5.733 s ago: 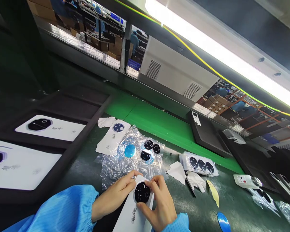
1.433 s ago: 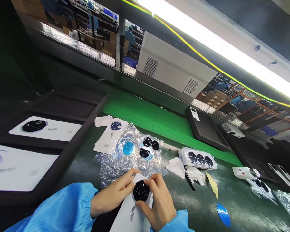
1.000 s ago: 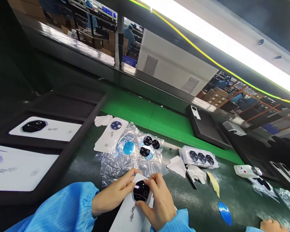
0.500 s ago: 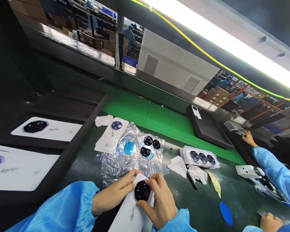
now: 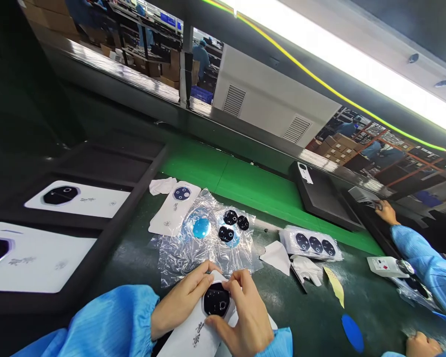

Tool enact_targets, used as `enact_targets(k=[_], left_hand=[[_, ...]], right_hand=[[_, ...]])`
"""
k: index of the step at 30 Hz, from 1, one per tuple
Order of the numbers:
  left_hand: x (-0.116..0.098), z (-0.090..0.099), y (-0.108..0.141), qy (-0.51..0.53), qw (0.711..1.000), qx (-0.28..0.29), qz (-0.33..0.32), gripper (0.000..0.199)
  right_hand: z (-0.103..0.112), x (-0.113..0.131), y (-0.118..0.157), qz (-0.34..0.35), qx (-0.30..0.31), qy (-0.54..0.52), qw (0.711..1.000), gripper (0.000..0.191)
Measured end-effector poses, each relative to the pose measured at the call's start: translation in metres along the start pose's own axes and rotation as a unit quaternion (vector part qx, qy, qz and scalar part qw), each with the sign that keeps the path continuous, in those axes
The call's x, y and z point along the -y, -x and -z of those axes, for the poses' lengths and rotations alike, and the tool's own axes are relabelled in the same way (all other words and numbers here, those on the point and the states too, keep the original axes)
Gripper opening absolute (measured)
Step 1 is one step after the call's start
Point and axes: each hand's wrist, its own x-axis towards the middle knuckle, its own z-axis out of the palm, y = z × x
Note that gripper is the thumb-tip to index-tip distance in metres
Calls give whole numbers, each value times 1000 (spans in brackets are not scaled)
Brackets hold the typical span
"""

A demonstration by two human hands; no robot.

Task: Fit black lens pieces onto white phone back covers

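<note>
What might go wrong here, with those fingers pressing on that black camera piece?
Bare fingertips lie on the glossy black lens, so smudges seem likely. The white cover is held by both hands, left hand and right hand, tilted above the table; it might slip. Loose lenses on crinkled film could slide off.

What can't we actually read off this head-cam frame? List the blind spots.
- White phone back cover in both hands: lower end cut off by the bottom edge, head view.
- Black round camera lens plate: its rim is covered by fingertips of the left hand and right hand, so its seating is unclear.
- Print on the cover: too small.
- Co-worker's hand, bottom right: cut off by the frame edge.
</note>
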Motion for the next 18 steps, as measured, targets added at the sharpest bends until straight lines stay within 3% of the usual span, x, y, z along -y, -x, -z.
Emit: enact_targets(k=[12,18], left_hand=[[-8,8,5,45,994,86,55,51],[-11,9,4,32,993,92,62,55]], right_hand=[[1,-7,3,-14,-22,-5,1000,49],[0,2,3,-29,-46,-2,998,50]])
